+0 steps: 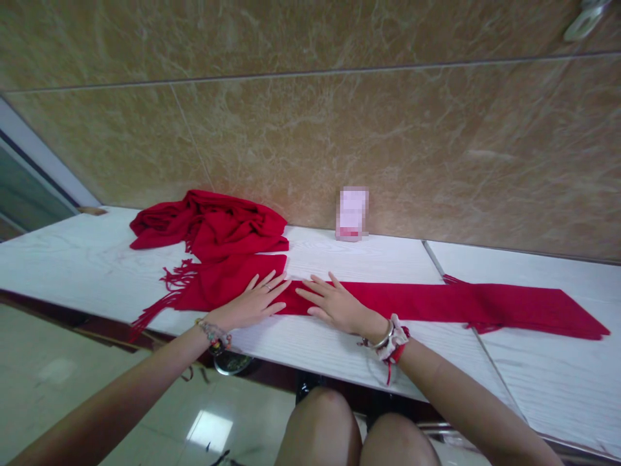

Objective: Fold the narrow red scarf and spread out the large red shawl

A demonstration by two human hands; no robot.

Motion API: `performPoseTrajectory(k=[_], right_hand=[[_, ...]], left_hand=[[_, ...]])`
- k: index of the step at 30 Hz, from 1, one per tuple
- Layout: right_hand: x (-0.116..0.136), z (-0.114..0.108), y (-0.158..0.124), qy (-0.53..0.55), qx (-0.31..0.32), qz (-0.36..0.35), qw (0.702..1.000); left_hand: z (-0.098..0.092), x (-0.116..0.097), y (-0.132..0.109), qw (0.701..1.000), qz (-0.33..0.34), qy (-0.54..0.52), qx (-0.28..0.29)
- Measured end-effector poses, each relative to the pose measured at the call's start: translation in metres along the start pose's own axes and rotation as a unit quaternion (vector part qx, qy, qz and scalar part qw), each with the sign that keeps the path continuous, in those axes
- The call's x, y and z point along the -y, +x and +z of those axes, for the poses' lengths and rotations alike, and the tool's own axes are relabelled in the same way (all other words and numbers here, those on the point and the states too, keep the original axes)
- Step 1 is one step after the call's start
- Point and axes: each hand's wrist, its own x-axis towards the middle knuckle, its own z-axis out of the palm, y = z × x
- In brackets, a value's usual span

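Note:
A red scarf (417, 301) lies in a long, flat folded strip along the white table, its fringe showing near the right end. My left hand (257, 299) rests flat on the strip's left part, fingers spread, beside a wider fringed red section (213, 285). Just right of it, my right hand (334, 304) also lies palm down on the strip with fingers apart. Behind my left hand is a heap of crumpled red cloth (218, 223); whether it joins the strip cannot be told.
The white wood-grain table (330, 353) runs along a brown marbled wall (310, 142), with a seam at the right. A blurred pinkish-white object (353, 210) stands upright against the wall. My knees (325, 427) are below the front edge.

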Motion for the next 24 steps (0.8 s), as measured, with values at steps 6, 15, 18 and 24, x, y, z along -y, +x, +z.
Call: performPoseTrajectory(k=[6,15,18,24], right_hand=[[-0.004,0.013,0.000,-0.035,-0.017,0.083,0.996],[-0.006,0.015,-0.001,-0.032,0.004,0.089,0.996],[-0.009,0.009,-0.013,-0.044,0.008,0.095,0.994],[-0.032,-0.008,-0.063,-0.093,0.010,0.160,0.983]], left_hand=[[0.002,-0.013,0.008,0.999,0.010,-0.001,-0.046],[0.008,-0.010,0.010,0.999,0.008,0.009,-0.050],[0.010,-0.009,0.011,0.998,0.014,0.003,-0.061],[0.000,-0.013,0.011,1.000,-0.018,-0.011,-0.009]])
